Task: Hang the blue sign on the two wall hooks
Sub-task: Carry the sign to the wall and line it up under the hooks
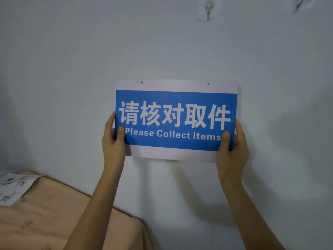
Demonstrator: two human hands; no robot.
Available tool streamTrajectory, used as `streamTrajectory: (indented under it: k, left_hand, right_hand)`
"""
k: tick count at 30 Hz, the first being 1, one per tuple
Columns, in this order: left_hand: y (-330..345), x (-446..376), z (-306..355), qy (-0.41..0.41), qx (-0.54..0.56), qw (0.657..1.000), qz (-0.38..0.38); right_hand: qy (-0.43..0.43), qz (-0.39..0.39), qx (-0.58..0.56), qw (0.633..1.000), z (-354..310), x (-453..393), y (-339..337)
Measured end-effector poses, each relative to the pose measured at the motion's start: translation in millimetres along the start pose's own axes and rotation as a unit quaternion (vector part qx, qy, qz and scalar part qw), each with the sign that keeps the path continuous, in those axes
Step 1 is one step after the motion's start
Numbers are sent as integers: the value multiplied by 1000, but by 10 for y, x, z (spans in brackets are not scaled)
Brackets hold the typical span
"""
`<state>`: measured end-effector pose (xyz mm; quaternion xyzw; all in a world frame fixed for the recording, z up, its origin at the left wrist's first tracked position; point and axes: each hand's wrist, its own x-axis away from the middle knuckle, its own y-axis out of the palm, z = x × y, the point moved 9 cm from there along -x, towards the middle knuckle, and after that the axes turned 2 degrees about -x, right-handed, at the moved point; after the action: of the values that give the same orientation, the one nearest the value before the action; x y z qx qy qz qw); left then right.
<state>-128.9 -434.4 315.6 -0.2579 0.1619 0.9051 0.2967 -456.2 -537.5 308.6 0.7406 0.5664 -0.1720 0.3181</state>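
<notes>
The blue sign point(176, 121) with white Chinese characters and "Please Collect Items" is held flat in front of the white wall, roughly level. Two small holes pierce its white top strip. My left hand point(113, 141) grips its lower left edge, thumb on the front. My right hand point(232, 147) grips its lower right edge the same way. One clear adhesive wall hook point(208, 10) sits high on the wall, well above the sign. A second wall hook point(300, 4) is at the top right, blurred and partly cut off by the frame edge.
A surface covered in peach cloth point(54, 217) stands at the lower left against the wall. A white sheet with black characters point(14, 188) lies on its far left corner. The white wall point(72, 69) fills the remaining view.
</notes>
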Motion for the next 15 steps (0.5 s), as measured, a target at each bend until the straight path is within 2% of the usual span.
streamTrajectory:
  k: [15]
  left_hand:
    - [775,-105,459,17,57,998,-37]
  right_hand:
    - [-56,41,-13,998,-422,-556,-490]
